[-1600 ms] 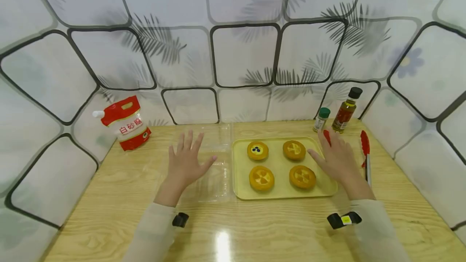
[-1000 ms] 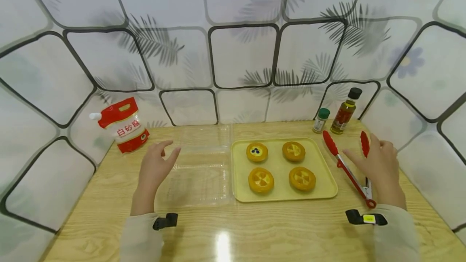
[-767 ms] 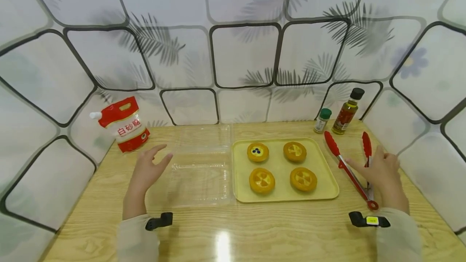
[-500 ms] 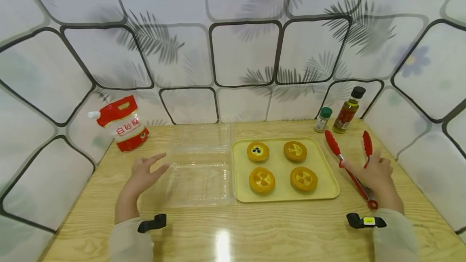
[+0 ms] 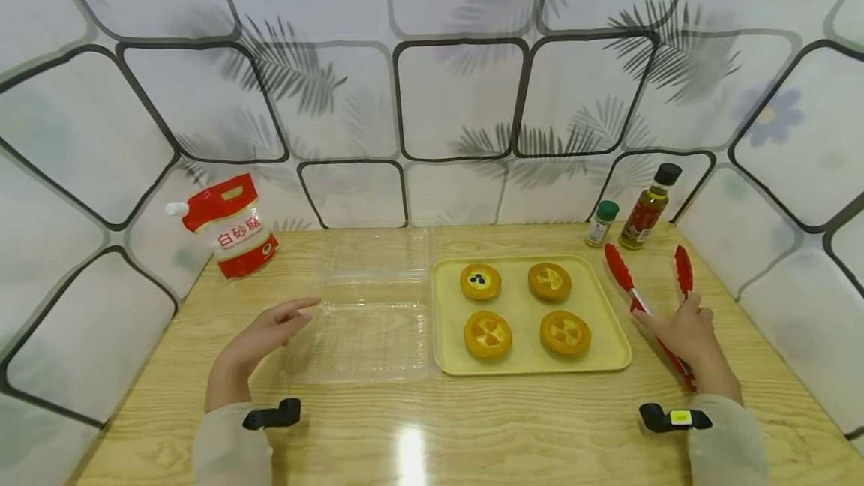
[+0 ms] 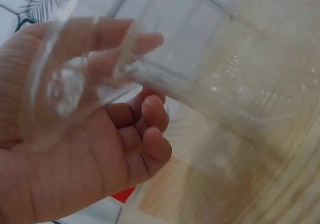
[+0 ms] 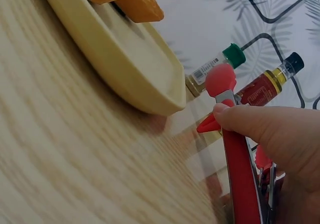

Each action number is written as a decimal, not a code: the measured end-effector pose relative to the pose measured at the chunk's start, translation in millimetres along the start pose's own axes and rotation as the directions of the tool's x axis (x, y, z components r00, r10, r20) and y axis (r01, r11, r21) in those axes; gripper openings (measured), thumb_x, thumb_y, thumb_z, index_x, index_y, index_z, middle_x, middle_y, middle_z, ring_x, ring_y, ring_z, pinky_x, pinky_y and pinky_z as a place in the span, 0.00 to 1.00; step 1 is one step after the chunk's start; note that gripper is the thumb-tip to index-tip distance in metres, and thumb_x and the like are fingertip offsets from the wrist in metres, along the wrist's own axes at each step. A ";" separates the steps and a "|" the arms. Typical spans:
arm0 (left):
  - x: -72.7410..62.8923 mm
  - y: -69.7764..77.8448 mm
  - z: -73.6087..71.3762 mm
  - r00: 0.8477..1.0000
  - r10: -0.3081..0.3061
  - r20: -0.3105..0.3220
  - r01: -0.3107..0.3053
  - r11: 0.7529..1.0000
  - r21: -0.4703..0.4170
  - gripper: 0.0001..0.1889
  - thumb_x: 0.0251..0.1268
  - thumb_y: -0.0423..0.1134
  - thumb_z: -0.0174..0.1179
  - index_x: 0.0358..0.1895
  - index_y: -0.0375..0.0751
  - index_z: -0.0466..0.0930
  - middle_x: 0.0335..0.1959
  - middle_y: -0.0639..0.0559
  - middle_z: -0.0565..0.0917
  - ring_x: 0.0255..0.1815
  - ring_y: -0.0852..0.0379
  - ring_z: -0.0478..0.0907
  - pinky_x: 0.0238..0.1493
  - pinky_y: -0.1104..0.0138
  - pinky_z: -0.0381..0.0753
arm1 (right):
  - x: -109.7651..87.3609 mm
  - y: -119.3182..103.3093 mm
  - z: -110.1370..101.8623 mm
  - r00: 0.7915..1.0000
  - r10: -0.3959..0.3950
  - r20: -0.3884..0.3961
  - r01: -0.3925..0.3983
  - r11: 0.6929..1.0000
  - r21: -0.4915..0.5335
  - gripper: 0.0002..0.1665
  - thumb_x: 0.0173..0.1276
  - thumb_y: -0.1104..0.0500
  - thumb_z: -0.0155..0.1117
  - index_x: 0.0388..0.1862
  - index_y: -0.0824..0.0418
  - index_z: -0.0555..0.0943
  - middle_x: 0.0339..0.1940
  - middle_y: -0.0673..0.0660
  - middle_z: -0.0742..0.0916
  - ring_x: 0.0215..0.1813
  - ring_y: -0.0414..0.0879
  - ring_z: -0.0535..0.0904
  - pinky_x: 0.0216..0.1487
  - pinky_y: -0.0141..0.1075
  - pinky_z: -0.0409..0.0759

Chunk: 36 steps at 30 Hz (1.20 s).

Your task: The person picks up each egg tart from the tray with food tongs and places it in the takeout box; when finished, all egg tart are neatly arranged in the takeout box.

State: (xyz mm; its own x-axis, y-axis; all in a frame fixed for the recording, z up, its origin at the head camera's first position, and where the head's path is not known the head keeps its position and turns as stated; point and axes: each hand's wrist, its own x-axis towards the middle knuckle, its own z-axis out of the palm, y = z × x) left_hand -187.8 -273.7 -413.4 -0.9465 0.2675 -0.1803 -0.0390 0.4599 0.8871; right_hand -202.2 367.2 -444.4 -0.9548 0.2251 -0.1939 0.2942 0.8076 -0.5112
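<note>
Red tongs [image 7: 241, 174] are now held by the right grip [image 5: 687, 330], which shortly before hung above the right end of the yellow tray [image 5: 518, 313] and has come down onto them; the thumb presses one arm and the fingers lie at the other, with the red heads pointing away from the wrist and well apart. The left grip [image 5: 265, 334] has shifted outward from over the clear plastic box [image 5: 371, 343] to its left edge; its fingers are bent, but I cannot tell whether they pinch the plastic. Four tarts [image 5: 487, 334] sit on the tray, left of the right grip, in the places they had earlier. The change appears to bring the tool under control while the tarts remain unhandled; closing the heads on one would call for a squeeze.
</note>
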 end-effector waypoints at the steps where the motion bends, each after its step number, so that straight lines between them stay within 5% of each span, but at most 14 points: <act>1: 0.1 -1.8 0.1 1.000 0.010 0.003 -0.010 1.000 -0.016 0.26 0.74 0.46 0.48 0.70 0.38 0.62 0.57 0.35 0.66 0.43 0.46 0.68 0.45 0.56 0.69 | 0.0 0.3 0.3 1.000 -0.001 -0.003 0.001 1.000 0.004 0.70 0.62 0.30 0.53 0.64 0.86 0.32 0.53 0.88 0.54 0.49 0.78 0.60 0.47 0.67 0.65; 8: 1.2 -13.9 0.0 0.994 0.112 0.020 -0.109 0.987 -0.117 0.24 0.75 0.35 0.44 0.69 0.26 0.58 0.37 0.45 0.63 0.33 0.58 0.61 0.34 0.66 0.66 | -2.1 1.1 1.4 1.000 -0.005 -0.024 0.006 0.999 0.040 0.68 0.62 0.31 0.55 0.66 0.85 0.35 0.54 0.87 0.55 0.51 0.78 0.61 0.49 0.67 0.64; 12: 1.3 -18.5 1.7 0.992 0.126 0.004 -0.123 0.980 -0.154 0.24 0.74 0.34 0.45 0.68 0.24 0.59 0.36 0.48 0.63 0.32 0.59 0.62 0.34 0.66 0.66 | -3.7 3.9 3.5 0.998 -0.027 -0.057 0.030 0.999 0.044 0.68 0.61 0.32 0.57 0.68 0.84 0.37 0.55 0.88 0.56 0.54 0.79 0.58 0.50 0.68 0.63; 17: 0.9 -21.2 3.8 0.987 0.161 -0.001 -0.159 0.978 -0.133 0.23 0.74 0.34 0.46 0.66 0.24 0.60 0.32 0.50 0.64 0.30 0.59 0.63 0.32 0.65 0.65 | -8.6 7.3 1.7 0.995 -0.059 -0.076 0.060 0.998 0.012 0.67 0.61 0.32 0.58 0.66 0.87 0.41 0.54 0.88 0.58 0.53 0.79 0.59 0.49 0.67 0.64; 21: -0.1 -18.7 3.1 0.985 0.174 0.017 -0.172 0.982 -0.081 0.22 0.75 0.34 0.44 0.66 0.23 0.61 0.24 0.51 0.63 0.23 0.56 0.61 0.28 0.64 0.63 | -15.9 2.5 -6.7 0.987 -0.113 -0.111 0.112 0.994 -0.022 0.58 0.61 0.33 0.60 0.60 0.85 0.54 0.48 0.83 0.63 0.45 0.73 0.64 0.39 0.61 0.69; 26: -0.5 -16.9 2.8 0.992 0.126 0.020 -0.127 0.992 0.006 0.20 0.75 0.35 0.44 0.64 0.28 0.67 0.18 0.53 0.62 0.19 0.60 0.59 0.26 0.65 0.64 | -23.6 -9.4 -22.7 0.951 -0.241 -0.192 0.233 0.970 -0.066 0.49 0.60 0.38 0.64 0.54 0.81 0.61 0.41 0.77 0.70 0.38 0.66 0.69 0.31 0.53 0.70; 36: 5.4 -18.8 1.8 0.996 0.088 0.004 -0.088 0.992 0.089 0.20 0.73 0.38 0.48 0.62 0.32 0.72 0.19 0.51 0.63 0.21 0.59 0.62 0.27 0.67 0.66 | -39.7 -45.6 -47.0 0.860 -0.433 -0.271 0.393 0.900 -0.190 0.52 0.55 0.41 0.70 0.64 0.75 0.61 0.28 0.62 0.69 0.30 0.53 0.61 0.26 0.40 0.58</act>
State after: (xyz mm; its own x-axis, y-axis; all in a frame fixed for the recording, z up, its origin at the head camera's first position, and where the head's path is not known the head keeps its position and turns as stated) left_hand -191.7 -279.4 -431.8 -0.9449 0.3106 -0.1034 0.0730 0.5080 0.8582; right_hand -179.6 347.0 -374.0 -0.9597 -0.0083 0.2809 -0.1183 0.9186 -0.3771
